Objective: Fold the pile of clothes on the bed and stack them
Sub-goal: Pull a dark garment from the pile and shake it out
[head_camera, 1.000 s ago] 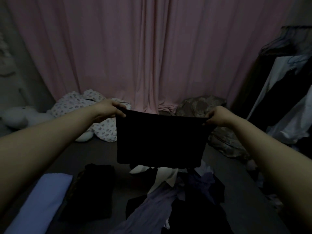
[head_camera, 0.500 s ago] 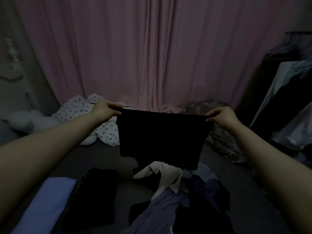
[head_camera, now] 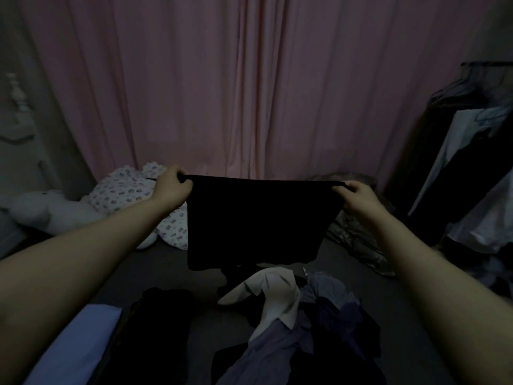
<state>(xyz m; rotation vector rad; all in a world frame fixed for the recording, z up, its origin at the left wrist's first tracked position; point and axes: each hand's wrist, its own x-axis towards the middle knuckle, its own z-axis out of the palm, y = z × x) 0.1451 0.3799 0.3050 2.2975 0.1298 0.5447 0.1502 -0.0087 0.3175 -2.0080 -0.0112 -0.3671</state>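
Observation:
A black garment [head_camera: 258, 220] hangs flat in the air over the bed, stretched by its top edge. My left hand [head_camera: 173, 187] pinches its upper left corner and my right hand [head_camera: 358, 195] pinches its upper right corner. Below it lies the unfolded pile of clothes [head_camera: 299, 329], with a white piece on top and purple, blue and dark pieces under it. At the lower left sit a folded light blue garment [head_camera: 83, 345] and a folded black garment [head_camera: 161, 323], side by side.
The dark bed sheet [head_camera: 172, 268] runs back to a pink curtain [head_camera: 249, 93]. A floral pillow [head_camera: 125, 190] and a white plush toy [head_camera: 47, 209] lie at the back left, a camouflage bundle [head_camera: 355, 237] at the back right. Hanging clothes [head_camera: 472, 162] crowd the right.
Both hands have kept hold of the black garment and held it slightly lower and nearer; its bottom edge hangs less evenly, and the view has tilted down a little.

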